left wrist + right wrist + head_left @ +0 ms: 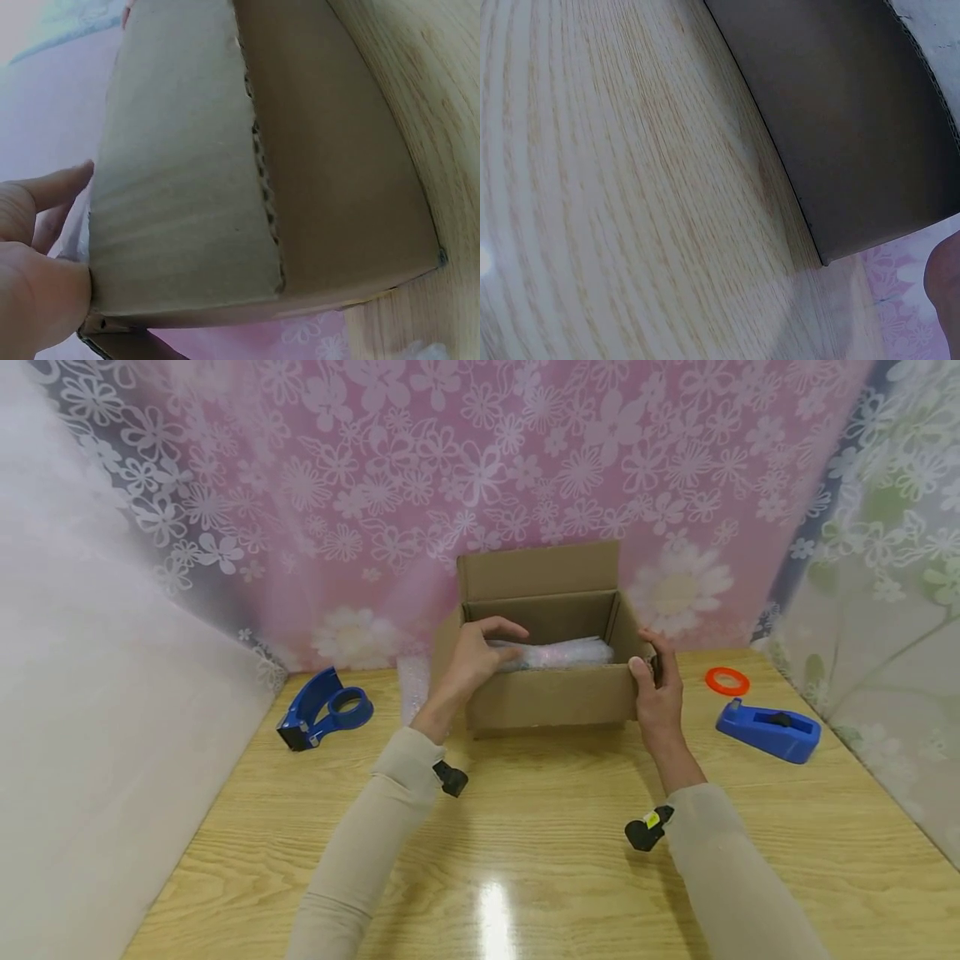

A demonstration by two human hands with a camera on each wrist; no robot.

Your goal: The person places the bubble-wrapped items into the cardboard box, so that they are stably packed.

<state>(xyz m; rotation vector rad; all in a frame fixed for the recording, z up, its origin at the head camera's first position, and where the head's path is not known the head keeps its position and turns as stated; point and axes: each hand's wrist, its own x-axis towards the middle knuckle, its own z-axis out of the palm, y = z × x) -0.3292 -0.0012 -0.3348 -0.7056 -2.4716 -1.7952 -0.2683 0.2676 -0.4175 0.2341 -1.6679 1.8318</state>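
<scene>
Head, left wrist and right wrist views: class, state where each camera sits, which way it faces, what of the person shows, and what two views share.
Head: worn on the head, looking forward and down at the cardboard box, both sleeves, left hand and right hand.
Left wrist: beside the box's left end, showing that hand's fingers.
Right wrist: low over the table, facing the box wall; a fingertip at the edge.
Shared: all three show the box.

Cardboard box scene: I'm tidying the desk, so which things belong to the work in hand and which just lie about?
In hand: cardboard box, bubble-wrapped bundle, left hand, right hand.
Lying about: blue tape gun, orange ring, blue tape dispenser.
</scene>
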